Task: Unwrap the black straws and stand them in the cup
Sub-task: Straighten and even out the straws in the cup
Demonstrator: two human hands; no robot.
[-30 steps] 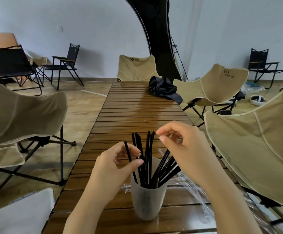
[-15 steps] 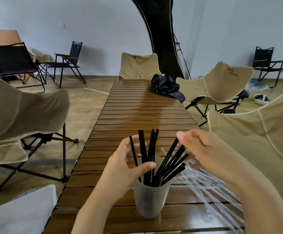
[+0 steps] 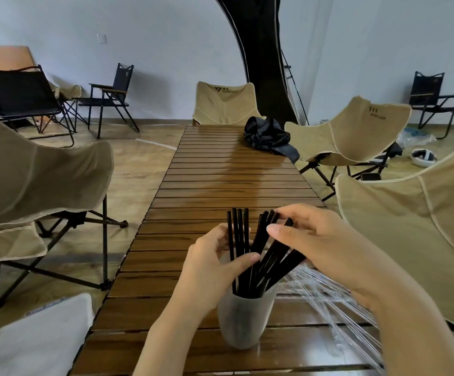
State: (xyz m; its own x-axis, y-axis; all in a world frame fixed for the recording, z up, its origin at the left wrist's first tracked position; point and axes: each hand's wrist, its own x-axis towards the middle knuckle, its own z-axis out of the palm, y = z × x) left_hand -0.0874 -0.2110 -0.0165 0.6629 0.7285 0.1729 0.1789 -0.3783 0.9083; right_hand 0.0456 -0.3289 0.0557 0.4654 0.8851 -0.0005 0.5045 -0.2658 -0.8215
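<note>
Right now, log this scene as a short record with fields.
container: frosted cup, upright on the slatted table
contents: black straws in the cup, some upright, others leaning right
left: left hand, thumb and fingers around the upright group
right: right hand, fingers curled over the leaning group's tops
litter: clear wrappers on the table, right of the cup
far end: black fabric bundle on the table

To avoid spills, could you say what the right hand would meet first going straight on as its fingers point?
Probably the upright black straws in the cup, though depth is unclear.
</note>
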